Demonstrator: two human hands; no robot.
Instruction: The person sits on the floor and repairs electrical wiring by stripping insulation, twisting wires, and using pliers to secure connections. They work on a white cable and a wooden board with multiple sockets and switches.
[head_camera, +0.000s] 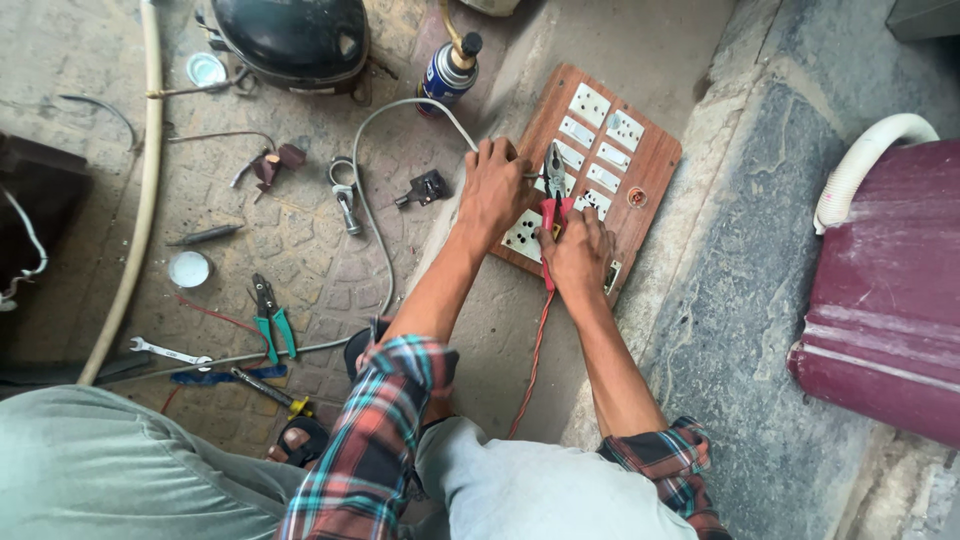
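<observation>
Both forearms reach up the middle of the frame from rolled plaid sleeves. The left hand (495, 190) lies knuckles-up with its fingers curled shut around a grey cable (370, 180) at the left edge of a wooden switchboard (655, 165). Just beside it, the right hand (578, 255) is clamped on the red handles of a pair of pliers (554, 190) — the nose points toward the top of the frame, over the board's white switches and sockets. A red wire (535, 350) runs down from under this hand between the person's knees.

The board lies on a paved floor (300, 250), upper centre. To the left are scattered tools — green-handled pliers (270, 318), a spanner (165, 351), a screwdriver (205, 236). A black compressor (290, 35) and a spray can (450, 72) sit at the top, and a maroon appliance (890, 290) with a white hose stands at the right edge.
</observation>
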